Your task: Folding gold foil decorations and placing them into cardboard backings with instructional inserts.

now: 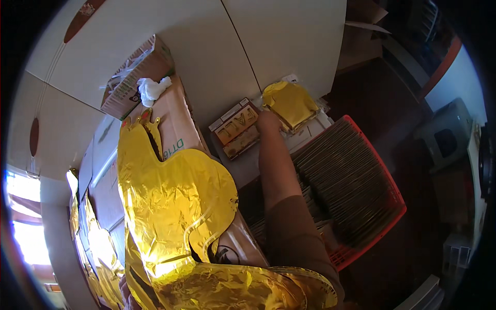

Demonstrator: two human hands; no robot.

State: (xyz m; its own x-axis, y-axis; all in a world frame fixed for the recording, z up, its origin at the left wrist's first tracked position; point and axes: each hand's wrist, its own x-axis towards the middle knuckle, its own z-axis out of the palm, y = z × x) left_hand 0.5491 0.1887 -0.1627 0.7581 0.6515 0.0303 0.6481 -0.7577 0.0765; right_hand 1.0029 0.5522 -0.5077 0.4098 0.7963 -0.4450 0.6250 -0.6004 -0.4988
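A large flat gold foil balloon (170, 206), uninflated and with a crown-like tip, spreads over cardboard and sweeps across the lower part of the view. At its lower left edge a little of my left hand (125, 293) shows, its fingers closed on the foil. My right arm stretches away from the lower edge. At its end my right hand (269, 122) is between a small cardboard box (237, 126) and a stack of flat gold foil pieces (290, 103); its fingers are hidden.
A red plastic crate (380, 160) packed with thin upright sheets stands to the right. An open carton (137, 77) with a crumpled white plastic bag (153, 89) sits at the far left. White cabinet doors (206, 46) rise behind. More gold foil (101, 237) hangs at left.
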